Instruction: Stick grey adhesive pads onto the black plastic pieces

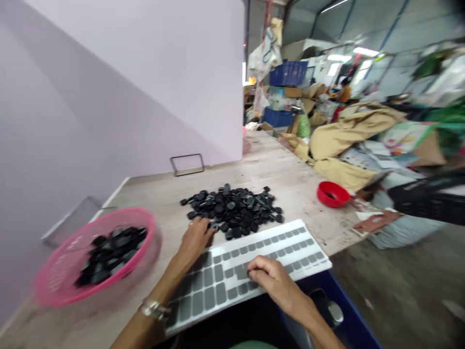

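A white board with rows of grey rounded rectangles lies tilted across the table's near edge. The rectangles are larger at its left end; whether they are holes or set-in pieces I cannot tell. Beyond the board is a heap of small flat black pieces. My left hand reaches over the board's far left corner, its fingers apart and touching the near-left edge of the heap. Over the middle of the board rests my right hand, fingers curled and pressed together at the grey rectangles. Whatever is between those fingertips is hidden.
At left stands a pink basket holding more black pieces. A red bowl sits near the table's right edge. A thin black frame leans by the pale wall. Below right is a blue crate. Cloth and cartons are heaped beyond the table.
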The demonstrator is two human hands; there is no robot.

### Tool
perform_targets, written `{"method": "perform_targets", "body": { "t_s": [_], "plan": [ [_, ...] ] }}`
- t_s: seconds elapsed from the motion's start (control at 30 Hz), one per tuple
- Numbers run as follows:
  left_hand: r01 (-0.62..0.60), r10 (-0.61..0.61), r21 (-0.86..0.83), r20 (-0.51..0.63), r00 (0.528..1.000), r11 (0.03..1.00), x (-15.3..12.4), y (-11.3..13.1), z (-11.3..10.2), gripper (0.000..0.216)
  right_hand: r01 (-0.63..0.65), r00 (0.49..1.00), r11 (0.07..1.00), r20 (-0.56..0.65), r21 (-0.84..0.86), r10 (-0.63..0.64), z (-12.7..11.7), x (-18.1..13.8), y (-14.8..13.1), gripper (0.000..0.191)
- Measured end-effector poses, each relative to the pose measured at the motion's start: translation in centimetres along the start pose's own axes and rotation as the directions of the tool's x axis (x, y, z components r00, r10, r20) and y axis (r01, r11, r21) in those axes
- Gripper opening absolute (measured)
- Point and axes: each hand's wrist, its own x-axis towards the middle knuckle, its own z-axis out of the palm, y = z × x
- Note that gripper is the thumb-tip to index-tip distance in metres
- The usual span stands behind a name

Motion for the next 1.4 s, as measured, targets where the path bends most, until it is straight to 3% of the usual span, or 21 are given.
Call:
{"method": "perform_targets", "body": {
  "t_s": [0.1,0.2,0.33,0.47,0.57,0.7,0.83,0.93,1.0,1.17,1.4],
  "plan": [
    [-0.015,0.014,-0.126,-0.01,1.0,0.992,-0.1,-0.3,-0.3,0.023,0.01,0.999,1.0,-0.032,-0.002,-0.01,-0.4,-0.2,0.0,0.014],
    [0.083,-0.089,-0.359,0.0,0.996,0.93,-1.9,0.1,-0.9,0.033,0.016,0.998,1.0,-0.068,0.023,-0.015,-0.5,-0.1,-0.3,0.022],
    [0.149,-0.069,-0.724,0.138,0.988,0.673,-6.3,2.8,-0.6,0.041,0.028,0.997,0.984,0.062,0.175,-0.04,0.1,0.1,-1.0,0.04],
    [0.289,-0.105,-0.869,0.27,0.957,0.401,-9.3,5.3,0.7,0.043,0.046,0.977,0.977,0.194,0.21,-0.088,1.0,0.2,-1.0,0.044],
    [0.365,-0.103,-0.89,0.35,0.931,0.275,-10.2,6.3,1.0,0.043,0.004,0.967,0.968,0.247,0.25,-0.068,1.5,-0.4,-0.5,0.044],
    [0.434,-0.03,-0.874,0.438,0.898,0.217,-10.6,7.0,0.4,0.038,0.001,0.968,0.961,0.24,0.277,-0.07,1.5,-1.3,0.1,0.041],
    [0.455,-0.024,-0.883,0.455,0.89,0.117,-10.7,7.5,-0.2,0.035,0.095,0.995,0.98,0.011,0.177,-0.099,1.0,-1.3,0.5,0.029],
    [0.478,0.004,-0.877,0.479,0.878,0.051,-10.9,7.8,-0.5,0.035,0.218,0.96,0.974,-0.166,-0.061,-0.226,1.0,-1.1,0.4,0.024],
    [0.489,0.007,-0.872,0.49,0.872,0.031,-11.1,7.9,-0.5,0.035,0.275,0.929,0.943,-0.201,-0.188,-0.311,1.3,-1.1,0.3,0.022],
    [0.493,0.055,-0.87,0.493,0.868,0.019,-11.1,8.0,-0.5,0.034,0.327,0.896,0.864,-0.164,-0.382,-0.412,2.1,-1.0,0.0,0.023],
    [0.507,0.05,-0.862,0.506,0.861,-0.002,-10.9,7.9,0.1,0.035,0.333,0.896,0.825,-0.118,-0.456,-0.427,2.4,-1.1,-0.3,0.023]
  ]
}}
